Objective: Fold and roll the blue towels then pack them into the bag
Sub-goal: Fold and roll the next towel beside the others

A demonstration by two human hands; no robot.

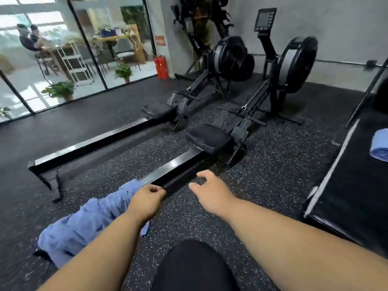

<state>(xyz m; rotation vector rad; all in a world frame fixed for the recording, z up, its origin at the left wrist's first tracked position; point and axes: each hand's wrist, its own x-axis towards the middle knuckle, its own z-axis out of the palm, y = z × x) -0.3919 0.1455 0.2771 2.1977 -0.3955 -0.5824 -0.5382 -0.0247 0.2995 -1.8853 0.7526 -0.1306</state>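
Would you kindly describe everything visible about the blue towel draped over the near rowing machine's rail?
The blue towel is light blue, soft-looking cloth, crumpled and unfolded. It hangs over the near end of the black rail and bunches low at the left. The left hand sits at its upper edge, fingers curled; the forearm hides part of it, and whether the fingers pinch cloth is unclear.

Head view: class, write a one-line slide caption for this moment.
Left hand grips a blue towel draped over a rowing machine rail; open right hand reaches in.
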